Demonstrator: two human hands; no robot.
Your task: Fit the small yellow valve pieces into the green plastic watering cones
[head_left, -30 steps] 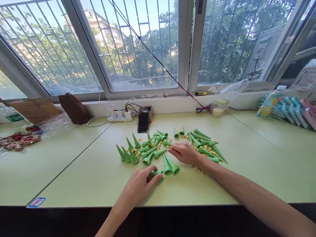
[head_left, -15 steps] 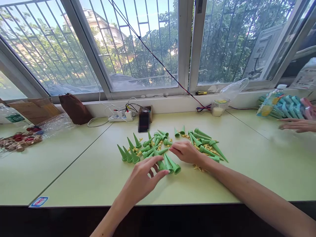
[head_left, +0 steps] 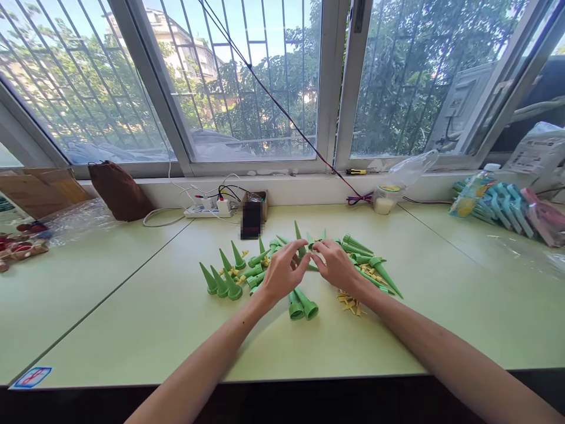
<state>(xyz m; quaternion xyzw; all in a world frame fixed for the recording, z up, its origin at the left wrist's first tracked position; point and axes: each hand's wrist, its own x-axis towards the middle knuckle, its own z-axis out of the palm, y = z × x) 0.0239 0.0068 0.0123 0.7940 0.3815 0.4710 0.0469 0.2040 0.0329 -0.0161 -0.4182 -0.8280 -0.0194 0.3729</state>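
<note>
My left hand (head_left: 285, 268) has its thumb and fingers curled round the base of a green plastic cone spike (head_left: 299, 234), which points upward. Close beside it, my right hand (head_left: 335, 265) is closed in a pinch at the cone's base; what it pinches is too small to make out. Two more green cones (head_left: 308, 305) lie on the table in front with their hollow ends toward me. Several cones (head_left: 220, 282) stand upright at the left. Other green cones (head_left: 384, 274) lie in a heap at the right, above small yellow pieces (head_left: 351, 303).
Along the window sill sit a power strip (head_left: 207, 211), a small box with a dark front (head_left: 252, 221), a brown pouch (head_left: 119, 191) and a plastic cup in a bag (head_left: 386, 200). Packed turquoise items (head_left: 507, 203) are at the far right. The table edge (head_left: 331, 377) runs in front.
My left hand has moved up and away with the cone, now upright rather than slanted. My right hand has come slightly right, beside it. Another person's hand at the far right has left the view.
</note>
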